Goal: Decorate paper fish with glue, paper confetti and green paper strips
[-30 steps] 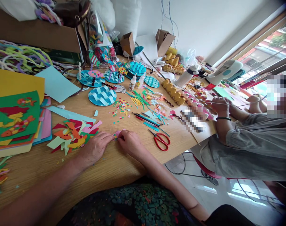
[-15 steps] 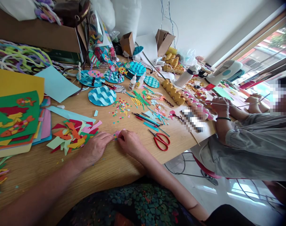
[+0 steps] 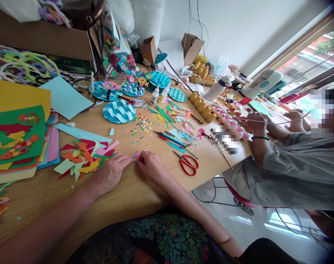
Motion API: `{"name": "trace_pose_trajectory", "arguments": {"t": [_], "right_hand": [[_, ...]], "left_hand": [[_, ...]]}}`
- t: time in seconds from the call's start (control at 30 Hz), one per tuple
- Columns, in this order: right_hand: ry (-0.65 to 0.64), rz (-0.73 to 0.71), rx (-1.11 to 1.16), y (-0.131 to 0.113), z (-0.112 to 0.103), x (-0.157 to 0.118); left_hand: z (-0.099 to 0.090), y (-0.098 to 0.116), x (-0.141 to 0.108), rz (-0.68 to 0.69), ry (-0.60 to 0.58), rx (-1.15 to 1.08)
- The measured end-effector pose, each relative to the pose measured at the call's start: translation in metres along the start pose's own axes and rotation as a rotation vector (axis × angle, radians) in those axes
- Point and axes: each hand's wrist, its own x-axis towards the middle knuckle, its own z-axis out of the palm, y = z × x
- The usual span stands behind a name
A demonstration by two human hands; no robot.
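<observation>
A small pink paper piece with coloured dots (image 3: pixel 135 157) lies at the table's front edge, mostly covered by my fingers. My left hand (image 3: pixel 113 171) rests on the wood with fingers pressed together on the piece's left end. From the right, my right hand (image 3: pixel 151 165) closes thumb and fingers on its other end. Loose coloured paper scraps (image 3: pixel 83 157) sit just left of my left hand. Beyond both hands is a scatter of tiny paper dots (image 3: pixel 141 126). Red-handled scissors (image 3: pixel 188 164) lie open to the right of my right hand.
Pens (image 3: pixel 169 139), glue bottles (image 3: pixel 155 96) and blue wavy paper discs (image 3: pixel 119 111) stand or lie farther back. A stack of coloured sheets (image 3: pixel 21 139) is at left. At the right sits another person (image 3: pixel 299 165), forearms on the table. Egg-carton strips (image 3: pixel 202 107) run between.
Both hands stay in place on the pink piece. The view shifts very slightly; nothing else visibly moves.
</observation>
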Motion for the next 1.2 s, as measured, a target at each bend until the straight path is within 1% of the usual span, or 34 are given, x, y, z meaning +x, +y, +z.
{"name": "trace_pose_trajectory", "arguments": {"t": [0.2, 0.33, 0.47, 0.6, 0.7, 0.83, 1.0, 1.2], "right_hand": [[0.000, 0.015, 0.011, 0.000, 0.000, 0.000], [-0.016, 0.008, 0.039, 0.002, -0.002, -0.001], [-0.022, -0.026, 0.083, 0.006, -0.003, -0.002], [0.012, -0.088, 0.114, 0.009, -0.002, -0.002], [0.033, -0.114, 0.130, 0.010, 0.000, -0.003], [0.028, -0.124, 0.145, 0.009, 0.001, -0.003], [0.018, -0.132, 0.146, 0.009, 0.001, -0.002], [0.051, -0.144, 0.167, 0.011, 0.005, -0.001]], "left_hand": [[0.001, -0.001, -0.001, 0.008, 0.005, 0.010], [0.001, 0.000, -0.001, -0.013, -0.006, -0.002], [0.001, 0.000, -0.001, -0.025, -0.021, -0.013], [0.000, 0.000, -0.001, -0.003, -0.023, -0.006], [0.000, 0.000, 0.000, -0.016, -0.027, -0.013], [-0.001, 0.001, 0.001, -0.035, -0.032, -0.037], [0.000, -0.001, 0.000, -0.023, -0.027, 0.007], [0.002, -0.002, 0.000, 0.004, -0.009, 0.022]]}}
